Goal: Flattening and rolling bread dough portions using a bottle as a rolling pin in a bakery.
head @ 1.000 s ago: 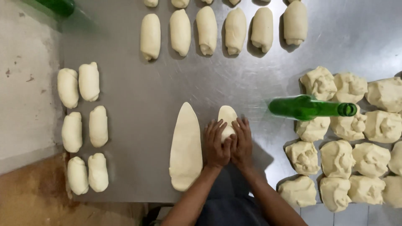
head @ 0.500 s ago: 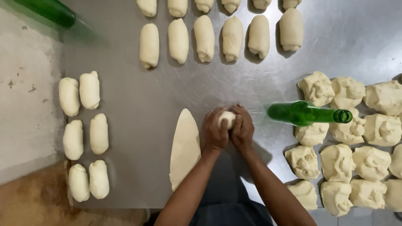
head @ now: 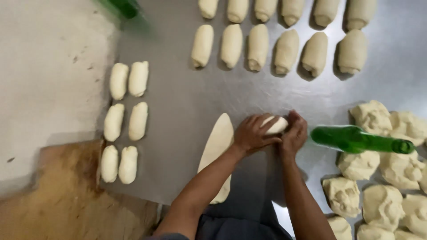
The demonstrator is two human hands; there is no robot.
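Observation:
My left hand [head: 253, 132] and my right hand [head: 294, 132] are cupped together around a rolled piece of dough [head: 275, 125] on the steel table [head: 178, 115]. Only the top of that roll shows between my fingers. Just left of my left wrist lies a long flattened strip of dough [head: 216, 151], partly hidden under my forearm. A green glass bottle [head: 358, 139] lies on its side directly right of my right hand.
Rough dough lumps [head: 378, 200] crowd the right side. Two rows of shaped rolls [head: 275, 49] lie at the far edge, and several paired rolls [head: 124, 120] sit at the left. Another green bottle [head: 122, 8] is at the top left. A wooden surface [head: 62, 195] borders the table.
My hands have rolled the dough piece away from me, gathering it into a compact roll. The flattened strip stays put.

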